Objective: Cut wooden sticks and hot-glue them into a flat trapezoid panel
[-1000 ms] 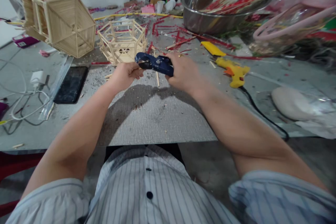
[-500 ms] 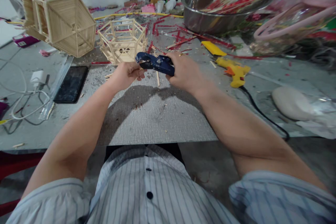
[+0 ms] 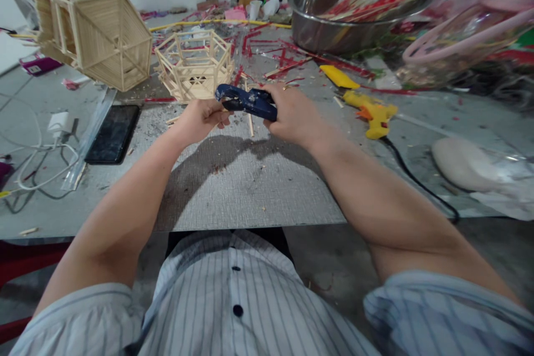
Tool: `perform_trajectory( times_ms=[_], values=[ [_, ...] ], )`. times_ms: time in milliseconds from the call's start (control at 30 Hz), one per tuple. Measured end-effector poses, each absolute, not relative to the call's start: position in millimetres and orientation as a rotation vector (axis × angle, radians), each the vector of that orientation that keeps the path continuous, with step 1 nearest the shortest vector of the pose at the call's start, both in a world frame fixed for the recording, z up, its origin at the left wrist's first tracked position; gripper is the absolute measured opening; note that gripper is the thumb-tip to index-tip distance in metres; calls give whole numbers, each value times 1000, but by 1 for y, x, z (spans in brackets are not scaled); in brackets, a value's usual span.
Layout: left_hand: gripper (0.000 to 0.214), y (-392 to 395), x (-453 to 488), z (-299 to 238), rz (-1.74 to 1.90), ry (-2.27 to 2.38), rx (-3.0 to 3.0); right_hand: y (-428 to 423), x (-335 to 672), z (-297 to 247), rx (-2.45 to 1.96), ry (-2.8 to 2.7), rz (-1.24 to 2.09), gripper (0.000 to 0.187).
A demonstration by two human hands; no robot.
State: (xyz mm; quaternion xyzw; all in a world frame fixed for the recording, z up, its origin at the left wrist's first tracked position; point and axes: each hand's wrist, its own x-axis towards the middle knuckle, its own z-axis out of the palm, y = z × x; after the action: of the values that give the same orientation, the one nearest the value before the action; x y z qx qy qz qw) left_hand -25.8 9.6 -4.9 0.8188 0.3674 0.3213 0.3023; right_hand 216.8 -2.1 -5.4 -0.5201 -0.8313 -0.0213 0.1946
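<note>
My right hand (image 3: pixel 292 114) is closed around the handles of a dark blue hand cutter (image 3: pixel 248 101) with pale specks on it. The cutter's curved jaw end points left, right beside my left hand (image 3: pixel 206 118). The fingers of that hand are pinched together at the jaw; what they hold is too small and hidden to make out. Below the cutter a thin wooden stick (image 3: pixel 251 125) lies on the table. Just behind my left hand stands an open six-sided frame (image 3: pixel 194 67) of pale wooden sticks.
At the left are a larger stick-built model (image 3: pixel 114 41), a black phone (image 3: pixel 112 134) and a white charger (image 3: pixel 60 123) with cables. A yellow glue gun (image 3: pixel 373 114) lies to the right, before a steel basin (image 3: pixel 311 33) of sticks. Red scraps (image 3: pixel 283 58) litter the back.
The cutter has shifted very slightly in my right hand. Both arms and the things on the table look the same.
</note>
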Motion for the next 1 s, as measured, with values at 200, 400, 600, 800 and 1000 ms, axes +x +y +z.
perform_trajectory(
  times_ms=[200,400,600,800,1000],
  values=[
    [21,12,-26,-8,866,955,2149,-1,216,-7,-1460,-2313,-58,61],
    [23,10,-25,-6,855,959,2136,0,215,-7,-1470,-2315,-39,62],
    [28,10,-27,-4,853,972,2141,3,216,-10,-1450,-2322,-44,66],
    [25,10,-26,-6,874,982,2118,2,216,-11,-1469,-2309,-37,64],
    [23,12,-27,-9,863,958,2126,1,217,-9,-1473,-2320,-35,65]
  ],
)
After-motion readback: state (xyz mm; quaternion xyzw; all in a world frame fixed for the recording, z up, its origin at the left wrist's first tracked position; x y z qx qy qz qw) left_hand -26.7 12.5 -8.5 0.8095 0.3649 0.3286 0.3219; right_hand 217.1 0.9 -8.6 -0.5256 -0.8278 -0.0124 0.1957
